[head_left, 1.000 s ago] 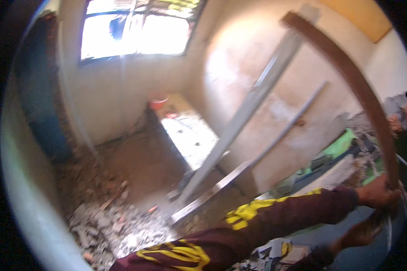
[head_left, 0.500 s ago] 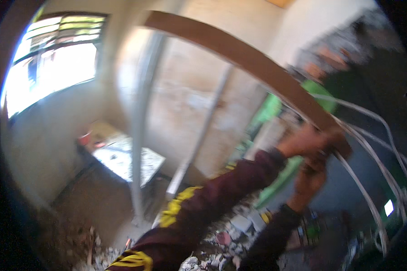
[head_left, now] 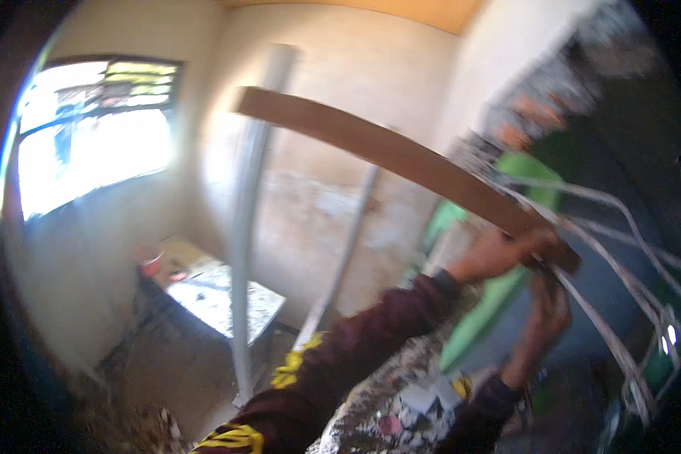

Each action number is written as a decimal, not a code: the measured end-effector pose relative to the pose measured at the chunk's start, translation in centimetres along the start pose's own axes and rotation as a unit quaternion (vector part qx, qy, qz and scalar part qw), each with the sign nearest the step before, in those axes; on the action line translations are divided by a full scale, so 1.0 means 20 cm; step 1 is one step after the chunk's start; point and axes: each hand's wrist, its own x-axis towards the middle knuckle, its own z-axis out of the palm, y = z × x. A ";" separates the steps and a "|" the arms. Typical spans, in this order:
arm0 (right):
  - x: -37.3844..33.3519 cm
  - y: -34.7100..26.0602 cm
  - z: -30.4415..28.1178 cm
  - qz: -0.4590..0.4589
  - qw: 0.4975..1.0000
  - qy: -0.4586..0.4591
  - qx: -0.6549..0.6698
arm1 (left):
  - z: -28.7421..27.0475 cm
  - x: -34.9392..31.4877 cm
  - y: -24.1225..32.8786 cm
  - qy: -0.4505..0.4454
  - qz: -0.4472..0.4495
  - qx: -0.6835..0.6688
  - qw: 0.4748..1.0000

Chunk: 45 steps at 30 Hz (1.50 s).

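A long brown board (head_left: 386, 151) stretches across the view, bowed by the lens, its far end in front of a grey metal post (head_left: 251, 219). My left hand (head_left: 499, 253), in a maroon sleeve with yellow marks, is closed round the near right end of this board. Just beneath it, my right hand (head_left: 543, 314) is raised with bent fingers close under the board's end. What those fingers hold is hidden and blurred. Pale cords or thin rods (head_left: 605, 325) run past both hands toward the lower right.
A second thin post (head_left: 348, 250) leans before the stained wall. Beyond it stands a low table (head_left: 204, 299) with a red container (head_left: 150, 262). Broken rubble (head_left: 408, 412) lies below my arms, beside a green panel (head_left: 480, 310). A window (head_left: 94, 144) glares at left.
The board's far end sits lower in view and the board looks less steep. My right hand has shifted slightly down and right; my left stays on the board. The view has tilted upward.
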 end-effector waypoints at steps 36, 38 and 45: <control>0.16 0.03 -0.07 0.004 0.970 0.059 0.234 | 0.02 -0.06 0.11 -0.010 -0.075 -0.057 0.996; 0.17 0.03 -0.04 0.006 0.965 0.077 0.253 | 0.02 -0.07 0.11 -0.006 -0.074 -0.045 0.996; 0.19 0.07 -0.04 -0.004 0.965 0.081 0.249 | 0.05 -0.05 0.02 0.046 -0.039 -0.061 0.996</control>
